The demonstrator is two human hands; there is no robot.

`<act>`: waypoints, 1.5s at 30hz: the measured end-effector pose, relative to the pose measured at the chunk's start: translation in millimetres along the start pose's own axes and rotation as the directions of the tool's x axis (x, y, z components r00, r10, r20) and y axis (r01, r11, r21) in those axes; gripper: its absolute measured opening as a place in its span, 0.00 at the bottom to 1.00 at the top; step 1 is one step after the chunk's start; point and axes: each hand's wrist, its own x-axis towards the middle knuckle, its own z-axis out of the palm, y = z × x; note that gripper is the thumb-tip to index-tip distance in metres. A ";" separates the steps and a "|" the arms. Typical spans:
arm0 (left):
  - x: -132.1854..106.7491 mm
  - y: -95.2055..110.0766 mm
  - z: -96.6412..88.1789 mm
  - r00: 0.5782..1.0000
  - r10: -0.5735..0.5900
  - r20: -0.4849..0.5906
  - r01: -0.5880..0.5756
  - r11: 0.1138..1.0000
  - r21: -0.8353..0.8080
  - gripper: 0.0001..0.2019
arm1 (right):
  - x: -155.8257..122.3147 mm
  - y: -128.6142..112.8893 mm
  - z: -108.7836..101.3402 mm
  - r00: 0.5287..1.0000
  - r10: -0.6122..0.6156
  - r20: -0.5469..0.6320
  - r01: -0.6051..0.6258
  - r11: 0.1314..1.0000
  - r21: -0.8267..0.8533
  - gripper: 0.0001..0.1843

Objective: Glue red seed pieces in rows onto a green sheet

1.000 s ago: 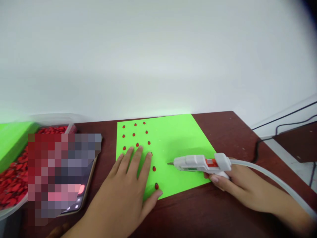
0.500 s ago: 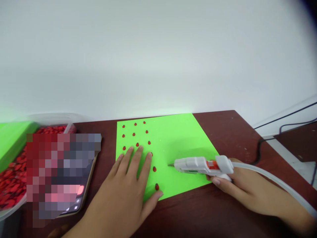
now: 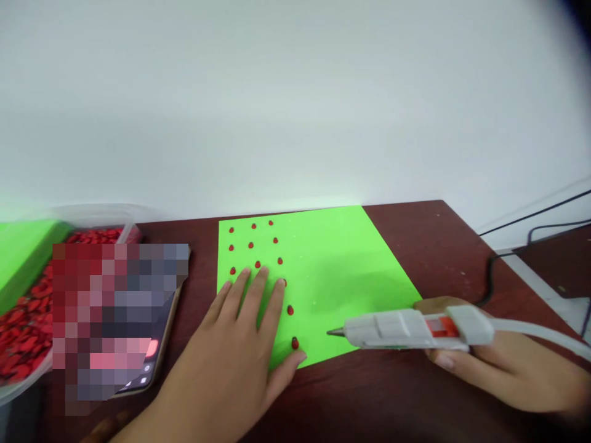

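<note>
Spread flat, my left hand (image 3: pixel 237 344) lies on the left part of a bright green sheet (image 3: pixel 341 258). Small red ladybird-like pieces with dark tips stand on the sheet in rows, and my fingers cover part of them. One such red piece (image 3: pixel 295 343) is just above my left thumb, near the sheet's front edge. My right hand (image 3: pixel 480 363) is wrapped around a white hot glue gun (image 3: pixel 388 329) with an orange part. Its metal nozzle points left above the sheet's lower right area, apart from the red pieces. Tiny pale dots run along the sheet right of the rows.
At left, a clear plastic tub (image 3: pixel 129 231) holds many red pieces, with a green block (image 3: pixel 28 252) over it. A phone (image 3: pixel 154 351), partly blurred out, lies beside it. Dark cables (image 3: pixel 490 277) hang at the right of the brown table (image 3: pixel 406 227), which meets a white wall.
The glue gun in my right hand has moved right and toward me, its nozzle nearer the sheet's front edge. My left hand stays flat in place.
</note>
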 end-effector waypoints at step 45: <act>-3.2 -0.5 6.3 0.999 -0.009 0.037 0.008 1.000 0.018 0.42 | 9.3 33.3 -13.2 0.979 0.096 -0.182 -0.112 0.990 -0.081 0.24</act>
